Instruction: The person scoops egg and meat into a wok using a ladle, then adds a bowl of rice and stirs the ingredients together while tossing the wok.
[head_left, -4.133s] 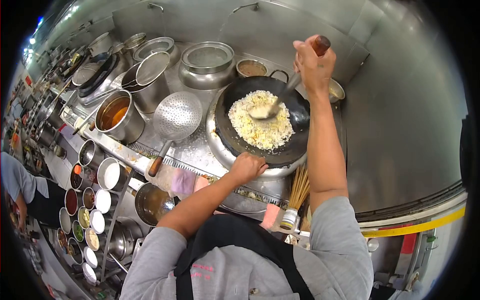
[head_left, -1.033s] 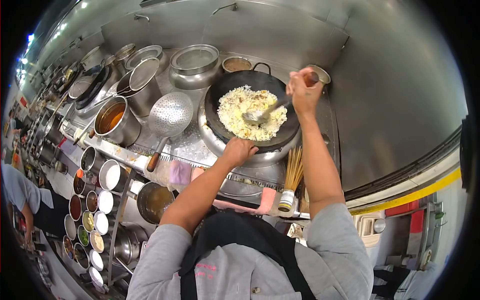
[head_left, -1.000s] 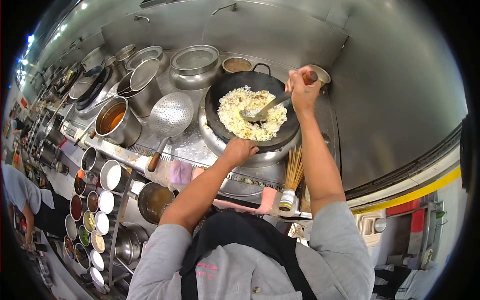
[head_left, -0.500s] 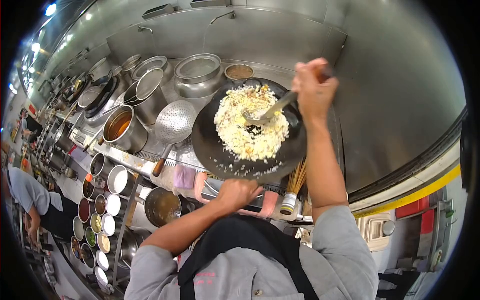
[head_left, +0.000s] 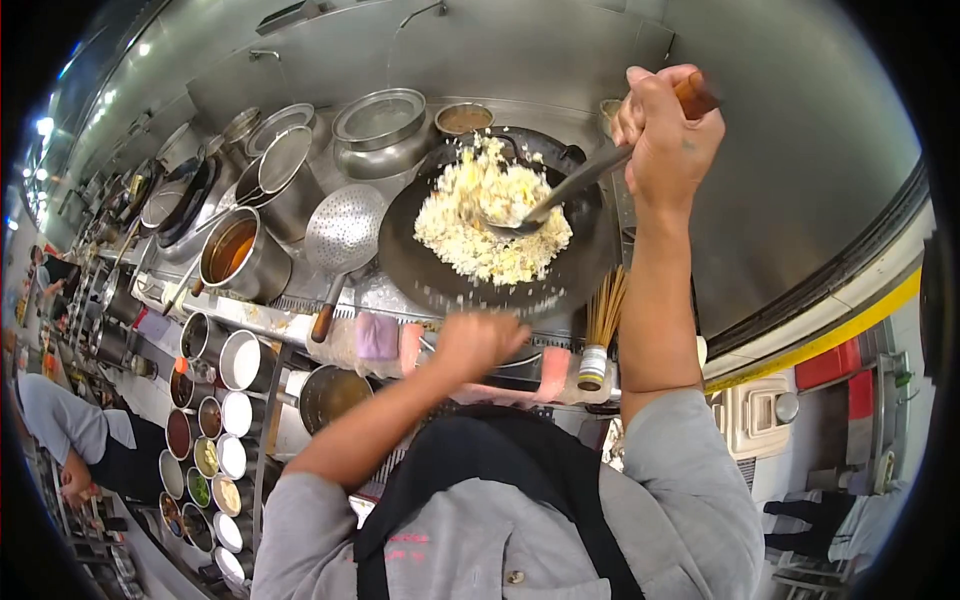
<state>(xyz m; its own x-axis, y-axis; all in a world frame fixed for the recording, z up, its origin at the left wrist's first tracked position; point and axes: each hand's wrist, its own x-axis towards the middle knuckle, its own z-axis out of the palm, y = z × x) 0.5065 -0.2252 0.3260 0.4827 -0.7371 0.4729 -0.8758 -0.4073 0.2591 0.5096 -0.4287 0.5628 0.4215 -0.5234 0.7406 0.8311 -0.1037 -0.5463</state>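
Note:
My right hand [head_left: 668,135] is closed around the wooden handle of a long metal ladle [head_left: 585,178]. The ladle's bowl rests among pale rice mixed with yellow egg [head_left: 490,245] inside a large black wok [head_left: 410,265]. Some grains are in the air above the heap, and others lie scattered along the near side. At the wok's near edge, my left hand [head_left: 485,345] is closed and slightly blurred. It grips the wok there, though its fingers hide the exact spot.
Left of the wok lie a perforated strainer [head_left: 345,230] and a pot of reddish-brown liquid [head_left: 235,255]. A lidded pot [head_left: 380,125] stands behind. Bamboo sticks in a can [head_left: 593,370] stand near right. Several seasoning containers [head_left: 238,413] and a co-worker [head_left: 75,430] are at left.
The rice has shifted from a ring into a heap with grains flying up. My right hand and the ladle's handle have moved up and right; my left hand is slightly higher in view.

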